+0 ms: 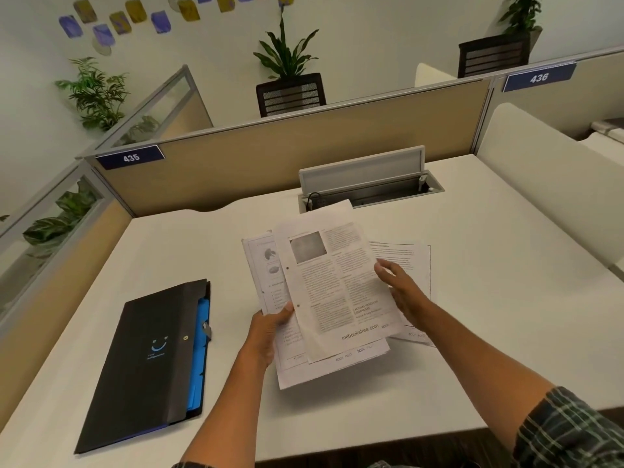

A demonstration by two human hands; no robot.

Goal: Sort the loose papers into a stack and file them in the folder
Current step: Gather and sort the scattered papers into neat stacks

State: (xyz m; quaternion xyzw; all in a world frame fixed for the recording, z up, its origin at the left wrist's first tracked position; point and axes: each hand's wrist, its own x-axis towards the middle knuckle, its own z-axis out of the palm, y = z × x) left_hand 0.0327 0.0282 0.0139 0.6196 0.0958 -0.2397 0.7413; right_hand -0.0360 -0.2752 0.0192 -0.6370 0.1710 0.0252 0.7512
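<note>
Hands (270, 329) on printed papers (337, 285) (flat)

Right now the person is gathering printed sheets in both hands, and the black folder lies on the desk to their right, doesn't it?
Not quite: the black folder lies to their left, beside the left hand, as the head view shows. The printed sheets are indeed being gathered, with the right hand at their other edge.

A white counter (472, 298) is enclosed by tan partition panels (304, 146) carrying blue number plates 435 (130, 157) and 436 (538, 77). A grey cable hatch (368, 184) is set open at the counter's rear. Potted plants (290, 55) and coloured wall decorations (135, 18) are seen against the pale wall beyond.
</note>
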